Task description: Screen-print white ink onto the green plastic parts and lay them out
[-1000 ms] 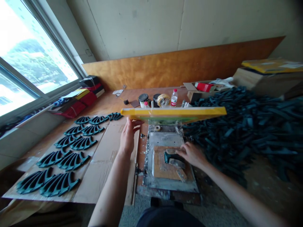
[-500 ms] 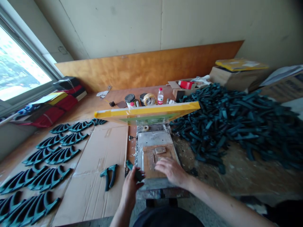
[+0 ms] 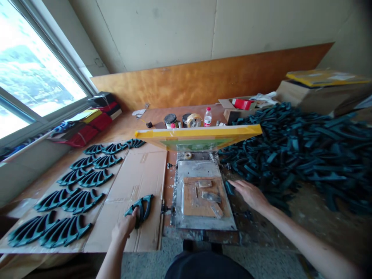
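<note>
At the cardboard sheet [image 3: 139,162], my left hand [image 3: 125,226] has its fingers closed on a dark green curved plastic handle piece [image 3: 139,217]. This piece lies against another one [image 3: 147,202] on the cardboard. My right hand [image 3: 252,197] reaches over the bench just right of the metal plate [image 3: 200,169], a curved piece [image 3: 229,188] at its fingertips, partly covered by them. On the plate, a wooden board [image 3: 190,205] carries several small blocks. Behind it, a screen-printing frame edged with yellow tape [image 3: 200,132] stands tilted up.
Fanned rows of similar pieces [image 3: 80,201] cover the cardboard's left side. A large heap of them [image 3: 290,151] fills the right of the bench. Cans [image 3: 170,121], a tape roll [image 3: 194,121] and a bottle [image 3: 207,117] stand behind the frame.
My left hand has carried its piece left onto the cardboard, beside the single piece there. My right hand has moved right from the wooden board and now has a piece at its fingertips.
</note>
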The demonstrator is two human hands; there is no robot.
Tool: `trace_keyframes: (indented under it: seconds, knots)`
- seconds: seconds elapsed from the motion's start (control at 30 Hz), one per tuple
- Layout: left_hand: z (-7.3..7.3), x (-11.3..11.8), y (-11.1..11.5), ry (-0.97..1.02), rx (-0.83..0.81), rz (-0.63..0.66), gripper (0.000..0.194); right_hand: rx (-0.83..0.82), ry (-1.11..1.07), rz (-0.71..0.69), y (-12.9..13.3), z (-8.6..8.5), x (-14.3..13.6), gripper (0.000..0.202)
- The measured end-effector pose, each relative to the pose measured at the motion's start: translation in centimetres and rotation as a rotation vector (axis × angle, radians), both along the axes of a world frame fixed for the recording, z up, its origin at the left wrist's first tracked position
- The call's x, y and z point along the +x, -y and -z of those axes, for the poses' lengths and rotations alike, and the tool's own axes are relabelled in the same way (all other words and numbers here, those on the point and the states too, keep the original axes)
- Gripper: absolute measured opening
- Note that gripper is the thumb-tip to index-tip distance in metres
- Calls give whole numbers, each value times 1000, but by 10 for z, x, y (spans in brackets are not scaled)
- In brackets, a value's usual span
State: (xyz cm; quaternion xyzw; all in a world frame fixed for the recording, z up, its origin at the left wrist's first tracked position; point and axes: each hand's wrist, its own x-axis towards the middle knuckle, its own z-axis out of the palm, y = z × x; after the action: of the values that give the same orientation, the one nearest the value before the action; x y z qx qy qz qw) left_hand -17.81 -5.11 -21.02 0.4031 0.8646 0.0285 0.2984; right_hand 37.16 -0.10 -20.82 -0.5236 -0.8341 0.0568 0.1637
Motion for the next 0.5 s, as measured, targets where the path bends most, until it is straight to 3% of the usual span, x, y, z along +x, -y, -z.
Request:
trace_keyframes:
  seconds: [0.03, 0.1, 0.2, 0.27, 0.37, 0.43, 0.5]
  knots:
    - [-13, 5, -10, 52, -1, -56, 53, 19, -10, -51, 1, -5, -25, 49]
    - [-43, 23, -34, 153, 71, -42, 58, 41, -23, -165, -1, -14, -71, 43]
    - [-98, 70, -74, 394, 393, 34, 66, 50, -9, -232, -7, -19, -118, 32]
    - [-138, 108, -96, 766, 771, 69, 70, 53, 24, -219, -10, -18, -133, 29]
    - [-186, 150, -111, 1105, 994, 79, 73, 60, 57, -217, -8, -13, -134, 37]
    - [-199, 159, -106, 1139, 1033, 53, 70, 51, 44, -220, -4, -12, -122, 44]
    - [-193, 153, -90, 1085, 1026, 33, 66, 20, 21, -158, -4, -15, -103, 47]
